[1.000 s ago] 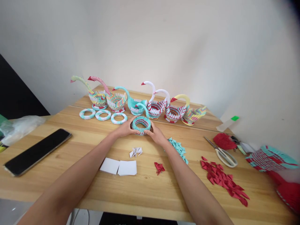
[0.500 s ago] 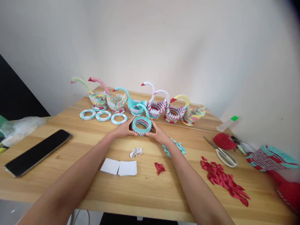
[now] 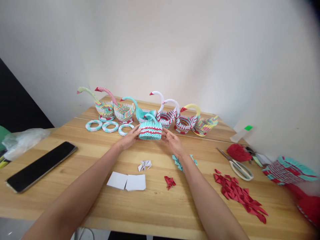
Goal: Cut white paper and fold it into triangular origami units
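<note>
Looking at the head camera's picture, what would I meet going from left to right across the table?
Dark-screened phone → left fingers → banded turquoise paper piece between the hands → right fingers → pile of loose red folded pieces → turquoise-and-red paper piece.

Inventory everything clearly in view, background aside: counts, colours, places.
Banded piece: one, teal, red, white, centre
Curved neck: one, teal, beyond it
Paper swans: six, multicoloured, back row
Paper rings: three, teal and white, left
Phone: one, black, left
Plastic bag: one, clear, left edge
Paper stacks: two, white, front centre
White folds: several, white, beyond stacks
Teal folds: several, teal, right of centre
Red folds: many, red, right; some centrally
Scissors: one, cream handles, right
Red items: at least two, red, beyond scissors and right edge
Green-tipped object: one, whitish, back right
Patterned paper item: one, teal and red, right
Table: one, brown, beneath
Left hand, right hand: two, bare, holding banded piece
</note>
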Tool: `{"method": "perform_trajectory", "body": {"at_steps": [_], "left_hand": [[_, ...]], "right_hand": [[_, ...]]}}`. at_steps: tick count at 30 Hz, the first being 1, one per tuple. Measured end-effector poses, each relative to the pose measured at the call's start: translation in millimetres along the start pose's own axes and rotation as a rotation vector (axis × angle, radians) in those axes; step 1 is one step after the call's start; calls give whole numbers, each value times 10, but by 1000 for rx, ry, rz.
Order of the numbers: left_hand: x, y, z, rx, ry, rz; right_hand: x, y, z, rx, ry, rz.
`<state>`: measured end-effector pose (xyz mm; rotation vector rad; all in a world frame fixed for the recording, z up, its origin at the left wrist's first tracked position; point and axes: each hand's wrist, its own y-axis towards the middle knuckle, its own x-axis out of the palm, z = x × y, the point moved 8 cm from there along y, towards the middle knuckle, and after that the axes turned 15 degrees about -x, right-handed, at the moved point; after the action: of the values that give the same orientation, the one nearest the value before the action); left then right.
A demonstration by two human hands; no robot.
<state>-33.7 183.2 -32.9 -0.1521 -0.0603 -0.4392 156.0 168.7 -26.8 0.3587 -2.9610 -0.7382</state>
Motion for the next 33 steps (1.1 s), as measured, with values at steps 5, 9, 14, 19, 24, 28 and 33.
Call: {"method": "perform_trajectory", "body": {"at_steps": [5,9,14,19,24,28,33], "left_hand": [[141,-23,-47,-83,-223,-173],[196,-41,-73,-147,-382,-242],[234,-67,-70,-192,-607,-351],[198,-86,-62,-206,-726,-393],[155,-94,-59,-192,-753,-378],[156,-86,-70,-198,-735,-350],[116,-45,-52,-78,-545,-238]], "right_hand": [[10,-18,12,5,46,18],[29,9,-37,-62,18,-7],[113,28,-167,-163,-26,-53],[224,20,-183,-225,-95,-121],[280,6,-112,-214,-114,-164],[272,2,-108,-192,-93,-163],[197,-18,-120,-104,-104,-145]]}}
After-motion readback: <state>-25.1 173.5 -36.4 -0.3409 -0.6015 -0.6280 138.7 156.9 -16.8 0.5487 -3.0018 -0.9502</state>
